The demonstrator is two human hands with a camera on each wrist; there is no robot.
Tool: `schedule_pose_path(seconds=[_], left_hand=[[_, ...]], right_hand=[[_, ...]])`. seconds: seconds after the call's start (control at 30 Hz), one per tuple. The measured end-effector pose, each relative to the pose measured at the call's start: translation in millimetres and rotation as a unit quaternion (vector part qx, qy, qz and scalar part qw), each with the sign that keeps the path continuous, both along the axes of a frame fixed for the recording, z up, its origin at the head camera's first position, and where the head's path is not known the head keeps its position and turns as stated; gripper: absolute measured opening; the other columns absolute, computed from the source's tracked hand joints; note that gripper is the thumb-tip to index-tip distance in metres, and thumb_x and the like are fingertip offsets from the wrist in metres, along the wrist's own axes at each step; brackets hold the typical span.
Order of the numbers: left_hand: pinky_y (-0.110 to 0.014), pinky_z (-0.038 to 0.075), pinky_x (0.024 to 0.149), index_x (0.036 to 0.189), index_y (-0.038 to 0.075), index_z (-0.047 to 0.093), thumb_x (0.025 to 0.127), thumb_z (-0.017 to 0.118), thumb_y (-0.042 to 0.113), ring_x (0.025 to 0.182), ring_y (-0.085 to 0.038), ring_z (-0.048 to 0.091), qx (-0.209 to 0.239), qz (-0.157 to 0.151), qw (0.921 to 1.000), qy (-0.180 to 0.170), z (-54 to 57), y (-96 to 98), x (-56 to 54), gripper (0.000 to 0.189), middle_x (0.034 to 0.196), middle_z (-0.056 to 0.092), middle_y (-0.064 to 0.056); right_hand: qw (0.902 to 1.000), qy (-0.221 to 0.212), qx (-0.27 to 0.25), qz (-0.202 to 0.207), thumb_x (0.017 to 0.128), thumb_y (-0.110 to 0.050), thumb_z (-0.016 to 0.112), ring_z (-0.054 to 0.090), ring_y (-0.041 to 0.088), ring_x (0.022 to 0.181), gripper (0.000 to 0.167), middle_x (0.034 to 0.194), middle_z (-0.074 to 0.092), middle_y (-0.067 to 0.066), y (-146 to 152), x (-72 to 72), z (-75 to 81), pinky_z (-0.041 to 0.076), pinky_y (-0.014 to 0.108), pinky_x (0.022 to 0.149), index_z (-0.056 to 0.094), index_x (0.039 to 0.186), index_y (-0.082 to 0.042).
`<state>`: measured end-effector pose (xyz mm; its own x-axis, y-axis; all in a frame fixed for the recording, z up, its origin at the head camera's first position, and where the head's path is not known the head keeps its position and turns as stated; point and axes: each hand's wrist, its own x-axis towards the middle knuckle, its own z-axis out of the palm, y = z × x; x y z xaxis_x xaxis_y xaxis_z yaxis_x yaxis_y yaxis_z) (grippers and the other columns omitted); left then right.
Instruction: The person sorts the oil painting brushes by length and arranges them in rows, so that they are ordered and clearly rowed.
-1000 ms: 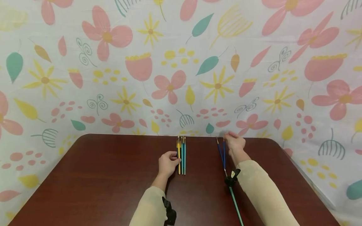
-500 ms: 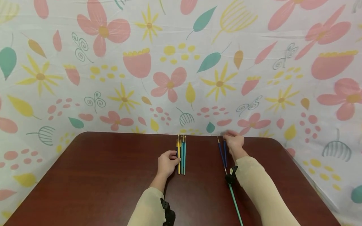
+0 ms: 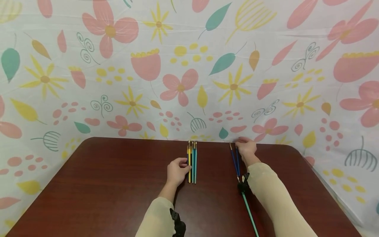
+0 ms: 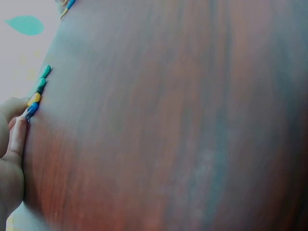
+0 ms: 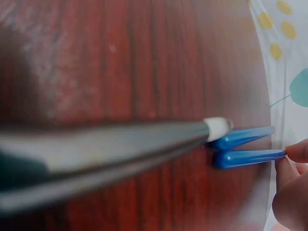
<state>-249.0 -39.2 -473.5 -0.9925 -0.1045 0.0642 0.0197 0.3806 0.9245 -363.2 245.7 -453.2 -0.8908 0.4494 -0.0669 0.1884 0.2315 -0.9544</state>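
At the table's far middle, my left hand (image 3: 177, 171) grips the left side of a row of paintbrushes. Its thumb and fingers pinch a yellow paintbrush (image 3: 189, 168) and the dark blue paintbrush (image 4: 32, 111) beside it. Teal paintbrushes (image 3: 194, 164) lie along the row's right side. Farther right, my right hand (image 3: 246, 149) pinches the bristle end of a blue paintbrush (image 5: 248, 158). Another blue paintbrush (image 5: 243, 137) lies just left of it, their handle ends close together. A long green paintbrush (image 3: 250, 210) runs toward me, partly hidden by the black right wrist camera (image 3: 243, 187).
The dark red-brown table (image 3: 103, 184) has rounded far corners and meets a flower-patterned cloth (image 3: 177, 42) at its back edge. Another black camera (image 3: 178, 225) sits on the left sleeve. Bare tabletop shows between the two groups of paintbrushes.
The held blue paintbrush slants slightly more, its near end a little farther right. Both hands stay in nearly the same places, and the head view has shifted slightly.
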Motion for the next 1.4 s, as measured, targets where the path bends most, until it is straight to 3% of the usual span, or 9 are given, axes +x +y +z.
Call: schedule_pose_path(seconds=[0.3, 0.47, 0.57, 0.67, 0.8, 1.1, 1.4], left_hand=[[-0.034, 0.057, 0.074, 0.113, 0.005, 0.068, 0.082, 0.073, 0.012, 0.093, -0.024, 0.066, 0.0, 0.002, 1.0, 0.005, 3.3, -0.8, 3.9, 0.032, 0.099, 0.069, -0.012], [-0.035, 0.057, 0.074, 0.113, 0.005, 0.068, 0.082, 0.073, 0.013, 0.093, -0.024, 0.066, -0.001, -0.001, 1.0, 0.008, 4.4, 0.4, 5.4, 0.032, 0.1, 0.069, -0.012], [-0.034, 0.057, 0.074, 0.114, 0.006, 0.068, 0.082, 0.073, 0.013, 0.093, -0.023, 0.066, -0.001, -0.001, 1.0, 0.006, 4.5, 1.6, 5.6, 0.032, 0.1, 0.069, -0.012], [-0.034, 0.057, 0.074, 0.114, 0.005, 0.067, 0.082, 0.073, 0.013, 0.094, -0.024, 0.066, 0.001, -0.004, 1.0, 0.005, 4.3, 2.6, 5.7, 0.033, 0.1, 0.069, -0.012], [-0.034, 0.057, 0.073, 0.114, 0.004, 0.067, 0.083, 0.072, 0.013, 0.094, -0.024, 0.065, 0.004, -0.006, 1.0, 0.005, 3.7, 3.3, 5.1, 0.033, 0.101, 0.069, -0.012], [-0.035, 0.057, 0.075, 0.116, 0.004, 0.066, 0.084, 0.071, 0.012, 0.096, -0.025, 0.065, 0.006, -0.006, 1.0, -0.002, 2.1, 2.7, 4.3, 0.033, 0.103, 0.068, -0.013], [-0.037, 0.057, 0.074, 0.117, 0.003, 0.065, 0.084, 0.071, 0.012, 0.097, -0.026, 0.064, 0.007, -0.009, 0.9999, -0.001, 1.5, 1.8, 4.9, 0.034, 0.103, 0.067, -0.014]], right_hand=[[0.9997, -0.009, 0.022, 0.004, 0.083, -0.001, 0.059, 0.062, 0.031, 0.106, 0.045, 0.123, 0.061, 0.022, -2.7, 5.3, 1.2, 0.048, 0.021, 0.067, 0.058, 0.129, -0.003], [0.9997, -0.017, 0.019, 0.001, 0.082, -0.001, 0.059, 0.064, 0.021, 0.09, 0.047, 0.123, 0.062, 0.022, -0.2, 9.6, 4.9, 0.047, 0.017, 0.06, 0.059, 0.128, -0.003], [0.9996, -0.026, 0.004, 0.004, 0.084, -0.004, 0.059, 0.063, 0.02, 0.089, 0.044, 0.125, 0.059, 0.021, 2.1, 12.4, 8.0, 0.052, 0.021, 0.066, 0.059, 0.128, -0.004], [0.9988, -0.031, -0.035, 0.015, 0.089, -0.007, 0.057, 0.062, 0.027, 0.105, 0.043, 0.131, 0.054, 0.022, 4.6, 15.4, 11.9, 0.055, 0.031, 0.084, 0.056, 0.132, -0.003], [0.9959, -0.03, -0.081, 0.028, 0.094, -0.01, 0.052, 0.053, 0.033, 0.123, 0.044, 0.138, 0.047, 0.024, 6.8, 18.7, 17.3, 0.047, 0.041, 0.1, 0.049, 0.137, 0.0], [0.9939, -0.046, -0.095, 0.034, 0.095, -0.015, 0.052, 0.064, 0.022, 0.106, 0.046, 0.132, 0.053, 0.022, 4.9, 26.4, 26.1, 0.051, 0.036, 0.093, 0.046, 0.138, 0.001], [0.9887, -0.042, -0.107, 0.096, 0.095, -0.018, 0.052, 0.06, 0.027, 0.115, 0.051, 0.135, 0.051, 0.024, -8.8, 37.2, 33.1, 0.052, 0.034, 0.091, 0.041, 0.141, 0.002]])
